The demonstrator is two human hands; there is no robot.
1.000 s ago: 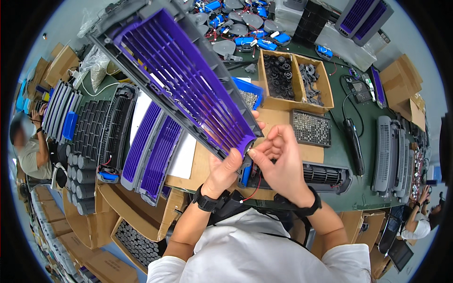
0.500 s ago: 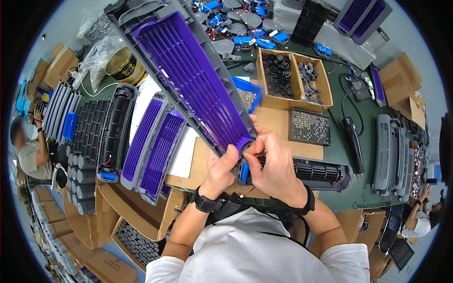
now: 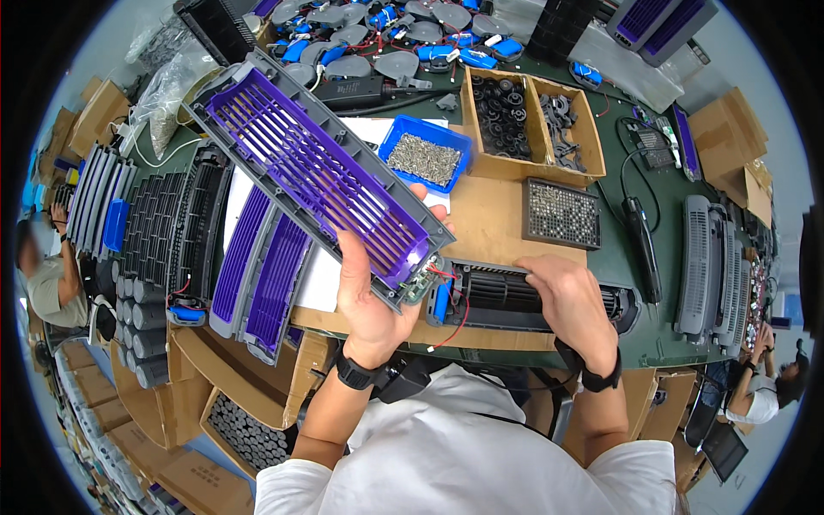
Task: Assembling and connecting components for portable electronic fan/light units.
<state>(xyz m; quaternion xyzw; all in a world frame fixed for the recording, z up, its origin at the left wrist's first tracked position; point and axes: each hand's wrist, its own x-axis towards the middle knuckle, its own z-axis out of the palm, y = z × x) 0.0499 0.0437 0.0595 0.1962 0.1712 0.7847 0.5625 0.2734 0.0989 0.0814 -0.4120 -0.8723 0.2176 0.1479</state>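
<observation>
My left hand (image 3: 373, 296) holds a grey cover with a purple slatted grille (image 3: 318, 172) from beneath, tilted up to the left. A small green circuit board (image 3: 418, 283) sits at the cover's lower end, with red wires running to the fan housing below. That dark fan housing (image 3: 506, 324) lies on the table, with a black slatted fan roller (image 3: 498, 290) and a blue battery (image 3: 443, 300) at its left end. My right hand (image 3: 571, 300) is bent over the housing, fingertips at its far edge; the thumb is partly hidden.
Behind are a blue tray of screws (image 3: 425, 159), a divided cardboard box of black parts (image 3: 532, 129) and a rack of small metal pieces (image 3: 562, 215). An electric screwdriver (image 3: 642, 253) lies right. More purple grilles (image 3: 275, 283) lie left. Two people work at the sides.
The cover has been lowered and turned, its board now showing. My right hand has left the cover's end and moved right onto the fan housing.
</observation>
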